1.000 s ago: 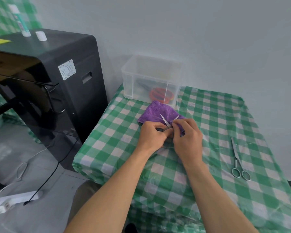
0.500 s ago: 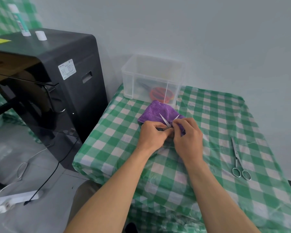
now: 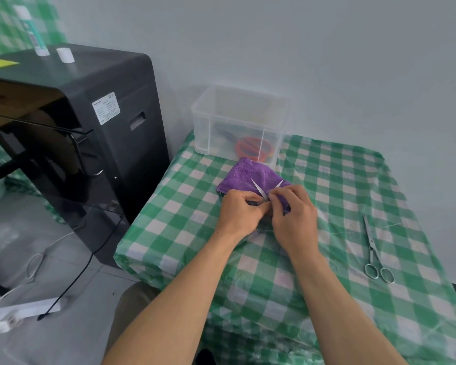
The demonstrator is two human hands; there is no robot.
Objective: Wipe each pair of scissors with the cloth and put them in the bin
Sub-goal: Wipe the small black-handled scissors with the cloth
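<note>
Fingers (image 3: 281,197) on open scissors (image 3: 258,188) over cloth (image 3: 245,175)

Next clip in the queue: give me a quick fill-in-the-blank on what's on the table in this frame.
The left hand holds small scissors whose blades are ____.
The right hand pinches a ____ cloth.
The scissors in the bin, seen through the clear bin, have ____ handles.
On the table, the silver scissors lie to the ____ of both hands.
Missing words: open; purple; orange; right.
</note>
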